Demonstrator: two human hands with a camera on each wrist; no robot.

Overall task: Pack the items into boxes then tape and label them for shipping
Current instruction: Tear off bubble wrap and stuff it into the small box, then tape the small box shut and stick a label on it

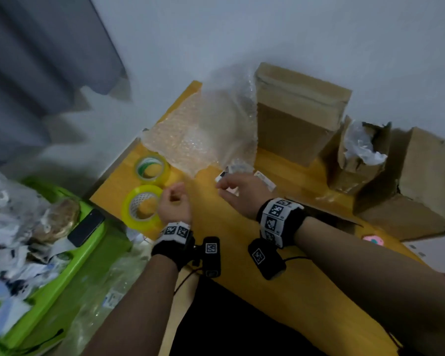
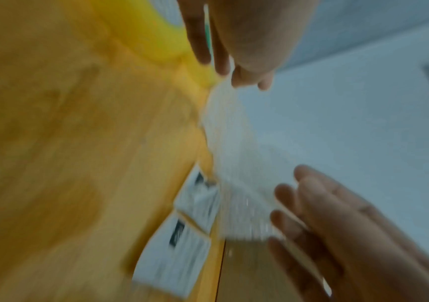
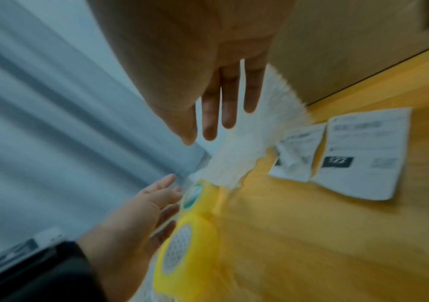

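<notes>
Both hands hover empty over the yellow wooden table (image 1: 231, 242). My left hand (image 1: 175, 201) hangs with relaxed fingers just right of a yellow tape roll (image 1: 141, 206); a second, green-cored roll (image 1: 152, 168) lies behind it. My right hand (image 1: 238, 191), its fingers (image 3: 221, 102) straight, is above two white printed shipping labels (image 3: 363, 153) (image 3: 295, 151) lying flat. A bubble wrap sheet (image 1: 190, 134) lies behind the hands. Brown cardboard boxes (image 1: 298, 114) stand at the back.
At back right, a torn box (image 1: 357, 160) holds plastic film, with a larger box (image 1: 421, 181) beside it. A green bin (image 1: 70, 258) of clutter with a black phone (image 1: 85, 227) on its rim stands left of the table. A grey curtain hangs far left.
</notes>
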